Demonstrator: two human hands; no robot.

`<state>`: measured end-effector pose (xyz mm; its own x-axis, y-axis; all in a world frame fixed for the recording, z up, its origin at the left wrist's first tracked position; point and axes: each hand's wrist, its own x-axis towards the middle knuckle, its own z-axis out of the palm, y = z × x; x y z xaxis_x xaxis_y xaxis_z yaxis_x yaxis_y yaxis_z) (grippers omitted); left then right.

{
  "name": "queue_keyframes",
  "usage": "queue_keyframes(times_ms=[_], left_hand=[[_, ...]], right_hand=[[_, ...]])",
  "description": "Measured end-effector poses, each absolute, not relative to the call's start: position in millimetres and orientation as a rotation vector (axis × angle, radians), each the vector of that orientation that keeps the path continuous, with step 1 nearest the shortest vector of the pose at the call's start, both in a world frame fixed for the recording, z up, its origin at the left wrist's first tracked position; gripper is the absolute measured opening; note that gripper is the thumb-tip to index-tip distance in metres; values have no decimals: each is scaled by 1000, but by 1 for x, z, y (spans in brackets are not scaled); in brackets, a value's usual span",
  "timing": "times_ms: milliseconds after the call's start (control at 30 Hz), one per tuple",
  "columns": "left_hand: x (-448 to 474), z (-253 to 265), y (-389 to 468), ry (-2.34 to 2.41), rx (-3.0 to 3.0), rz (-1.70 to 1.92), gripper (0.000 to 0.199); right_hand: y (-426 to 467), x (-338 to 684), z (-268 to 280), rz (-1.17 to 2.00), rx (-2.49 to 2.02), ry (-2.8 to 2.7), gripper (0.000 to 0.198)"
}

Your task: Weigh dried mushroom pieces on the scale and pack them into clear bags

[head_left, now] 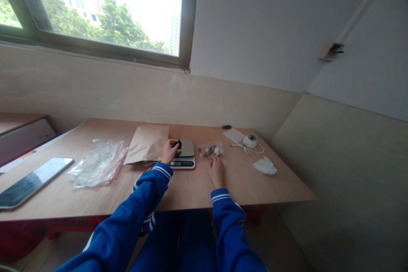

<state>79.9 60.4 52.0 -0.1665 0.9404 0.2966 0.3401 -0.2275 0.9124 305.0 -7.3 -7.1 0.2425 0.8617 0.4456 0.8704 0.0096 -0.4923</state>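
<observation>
A small black curved part (pixel 178 144) is pinched in my left hand (pixel 168 151), above the plate of a kitchen scale (pixel 188 148). What exactly this part is cannot be made out. The scale's dark display faces me. My right hand (pixel 217 173) rests on the table, its fingers slightly bent at the near edge of a clear zip bag (pixel 211 149). Several small dark and tan pieces lie inside that bag. Whether the right fingertips touch the bag is unclear. Left of the scale, partly behind my left hand, lies a brown paper envelope (pixel 148 142).
Clear plastic bags (pixel 98 163) and a tablet (pixel 33 182) lie at the left. To the right are a white dome camera (pixel 250 140) with a cable, a white paper (pixel 234 135), a crumpled white wrapper (pixel 265 165) and a green-handled screwdriver (pixel 226 127). Walls bound the back and right.
</observation>
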Motion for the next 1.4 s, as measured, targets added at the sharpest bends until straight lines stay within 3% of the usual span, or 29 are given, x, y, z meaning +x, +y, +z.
queue_keyframes(times_ms=[467, 600, 833, 1067, 1400], left_hand=[[70, 56, 48, 1807, 1948, 1098, 23], [64, 66, 23, 1975, 2141, 1151, 34], [9, 46, -39, 2179, 2151, 897, 28], [-14, 20, -54, 2012, 2112, 925, 30], [34, 55, -29, 1642, 1875, 1234, 33]], right_hand=[[-7, 304, -5, -14, -1851, -1558, 31], [-8, 305, -5, -6, -1837, -1575, 31], [-9, 305, -4, -22, -1803, -1574, 31], [-12, 304, 1, -8, -1821, -1596, 30], [-11, 303, 1, -7, -1849, -1587, 31]])
